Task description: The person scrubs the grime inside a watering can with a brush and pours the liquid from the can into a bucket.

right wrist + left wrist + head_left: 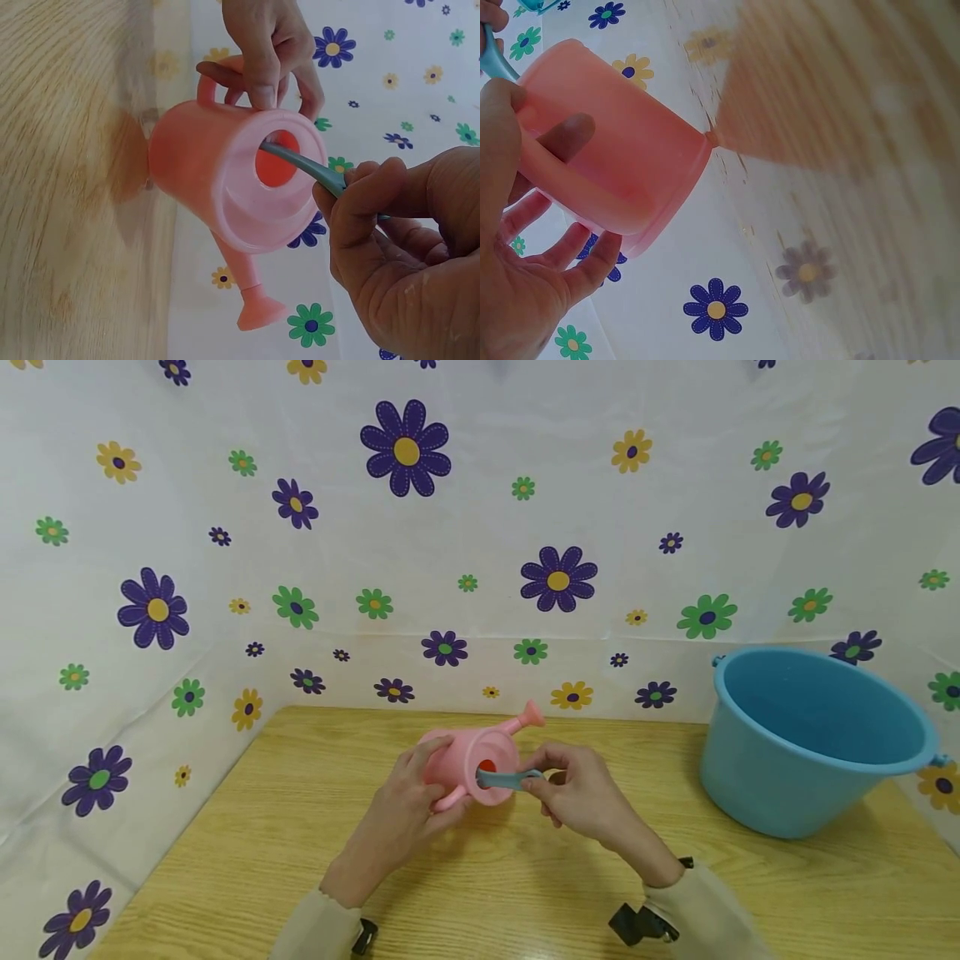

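Note:
A pink watering can is tipped over, its round opening turned toward my right hand and its spout pointing to the back right. My left hand grips it by the handle, thumb and fingers around the handle and the body. Between thumb and fingers, my right hand pinches the end of a slim blue handle. The handle's other end goes in through the can's opening, so what it carries is hidden. In the right wrist view the inside of the can looks orange-red.
A large blue bucket with an open top stands on the right of the wooden table. Behind and to the left hangs a white cloth printed with flowers.

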`<state>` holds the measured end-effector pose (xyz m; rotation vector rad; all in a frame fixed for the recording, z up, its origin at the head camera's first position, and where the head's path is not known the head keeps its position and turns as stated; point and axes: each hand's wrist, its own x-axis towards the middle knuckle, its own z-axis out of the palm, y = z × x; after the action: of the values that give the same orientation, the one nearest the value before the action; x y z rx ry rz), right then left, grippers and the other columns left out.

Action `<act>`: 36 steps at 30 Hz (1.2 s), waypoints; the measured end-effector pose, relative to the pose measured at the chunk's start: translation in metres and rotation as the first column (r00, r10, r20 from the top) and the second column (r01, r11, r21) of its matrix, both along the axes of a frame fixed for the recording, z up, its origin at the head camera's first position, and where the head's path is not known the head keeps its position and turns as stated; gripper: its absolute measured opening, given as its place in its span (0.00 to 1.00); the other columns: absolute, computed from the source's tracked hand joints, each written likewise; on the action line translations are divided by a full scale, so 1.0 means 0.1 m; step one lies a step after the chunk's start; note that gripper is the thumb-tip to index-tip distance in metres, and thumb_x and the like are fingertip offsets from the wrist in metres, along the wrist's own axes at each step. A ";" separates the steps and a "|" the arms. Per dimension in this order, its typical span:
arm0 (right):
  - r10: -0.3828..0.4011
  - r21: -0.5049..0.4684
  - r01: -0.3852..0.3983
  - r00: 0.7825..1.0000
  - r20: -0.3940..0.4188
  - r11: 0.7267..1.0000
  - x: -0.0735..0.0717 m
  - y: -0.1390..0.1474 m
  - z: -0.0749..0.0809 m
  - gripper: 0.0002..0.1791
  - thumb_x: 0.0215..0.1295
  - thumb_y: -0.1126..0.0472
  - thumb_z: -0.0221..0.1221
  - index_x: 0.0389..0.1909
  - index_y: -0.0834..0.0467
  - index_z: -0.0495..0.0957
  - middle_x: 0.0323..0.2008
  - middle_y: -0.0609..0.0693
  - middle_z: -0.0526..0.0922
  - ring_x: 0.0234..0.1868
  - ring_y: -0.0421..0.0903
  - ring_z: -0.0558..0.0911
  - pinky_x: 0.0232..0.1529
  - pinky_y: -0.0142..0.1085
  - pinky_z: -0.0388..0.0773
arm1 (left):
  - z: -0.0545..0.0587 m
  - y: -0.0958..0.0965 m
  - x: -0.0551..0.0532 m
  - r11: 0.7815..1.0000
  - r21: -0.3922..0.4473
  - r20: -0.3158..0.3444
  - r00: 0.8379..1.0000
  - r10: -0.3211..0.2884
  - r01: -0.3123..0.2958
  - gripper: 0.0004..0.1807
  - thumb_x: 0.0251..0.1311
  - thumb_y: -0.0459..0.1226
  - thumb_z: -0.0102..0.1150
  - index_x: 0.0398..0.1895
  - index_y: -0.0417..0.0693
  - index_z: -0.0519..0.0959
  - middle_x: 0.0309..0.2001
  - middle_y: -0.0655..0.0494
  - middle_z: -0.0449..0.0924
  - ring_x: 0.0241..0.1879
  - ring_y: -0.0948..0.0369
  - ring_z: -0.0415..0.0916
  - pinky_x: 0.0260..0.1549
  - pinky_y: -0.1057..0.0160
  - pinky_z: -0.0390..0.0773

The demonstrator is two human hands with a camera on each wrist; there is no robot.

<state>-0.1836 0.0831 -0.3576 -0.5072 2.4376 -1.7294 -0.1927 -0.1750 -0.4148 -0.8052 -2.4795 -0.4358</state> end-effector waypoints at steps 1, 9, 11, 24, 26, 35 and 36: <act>0.003 0.001 -0.003 1.000 -0.007 1.000 0.00 -0.01 -0.01 0.04 0.67 0.71 0.61 0.41 0.63 0.82 0.28 0.53 0.80 0.16 0.41 0.71 0.15 0.27 0.70 | 0.00 0.00 0.00 1.000 0.000 0.002 1.000 0.001 -0.001 0.20 0.62 0.46 0.68 0.15 0.48 0.80 0.69 0.49 0.66 0.66 0.44 0.71 0.55 0.48 0.85; 0.016 0.020 -0.015 0.999 -0.043 1.000 -0.04 -0.10 -0.06 0.05 0.68 0.71 0.61 0.41 0.62 0.83 0.30 0.54 0.80 0.16 0.41 0.71 0.15 0.27 0.70 | 0.00 0.00 0.00 1.000 0.002 0.009 1.000 0.000 0.000 0.20 0.63 0.47 0.68 0.16 0.48 0.81 0.70 0.49 0.66 0.68 0.44 0.69 0.57 0.49 0.84; 0.017 0.022 -0.016 0.998 -0.058 1.000 -0.05 -0.13 -0.08 0.05 0.68 0.72 0.61 0.41 0.62 0.83 0.31 0.55 0.81 0.15 0.41 0.72 0.15 0.26 0.69 | 0.00 0.00 -0.01 1.000 0.005 0.005 1.000 -0.002 0.001 0.20 0.63 0.47 0.68 0.16 0.48 0.81 0.69 0.49 0.66 0.67 0.44 0.69 0.56 0.49 0.85; 0.019 0.096 -0.007 0.992 -0.128 0.995 -0.06 -0.25 -0.15 0.06 0.68 0.70 0.62 0.41 0.57 0.84 0.35 0.55 0.86 0.15 0.41 0.74 0.16 0.27 0.68 | -0.02 0.00 -0.01 1.000 -0.010 -0.021 1.000 0.012 -0.012 0.20 0.61 0.47 0.70 0.15 0.48 0.81 0.68 0.47 0.69 0.65 0.43 0.71 0.54 0.49 0.86; 0.019 0.108 -0.004 0.989 -0.145 0.994 -0.07 -0.25 -0.17 0.06 0.67 0.70 0.62 0.41 0.57 0.84 0.36 0.53 0.86 0.16 0.41 0.74 0.16 0.27 0.68 | -0.02 0.00 -0.01 1.000 -0.010 -0.020 1.000 0.010 -0.011 0.19 0.61 0.47 0.70 0.15 0.48 0.81 0.68 0.46 0.69 0.65 0.43 0.71 0.55 0.49 0.85; 0.017 0.145 0.008 0.985 -0.174 0.989 -0.07 -0.25 -0.18 0.07 0.66 0.71 0.62 0.39 0.56 0.84 0.36 0.52 0.87 0.16 0.39 0.72 0.16 0.27 0.67 | -0.02 0.01 0.00 1.000 -0.007 -0.011 1.000 0.017 -0.017 0.19 0.61 0.47 0.69 0.16 0.48 0.82 0.68 0.47 0.68 0.64 0.43 0.72 0.54 0.49 0.86; 0.020 0.149 0.006 0.985 -0.172 0.989 -0.07 -0.24 -0.17 0.07 0.66 0.70 0.62 0.39 0.56 0.84 0.35 0.53 0.87 0.16 0.39 0.72 0.16 0.27 0.66 | -0.02 0.00 0.00 1.000 -0.005 -0.010 1.000 0.015 -0.015 0.19 0.61 0.47 0.69 0.15 0.48 0.81 0.68 0.47 0.68 0.64 0.43 0.72 0.54 0.49 0.86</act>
<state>-0.1909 0.0587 -0.3749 -0.6730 2.6540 -1.5436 -0.1928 -0.1746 -0.4168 -0.7879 -2.4766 -0.4189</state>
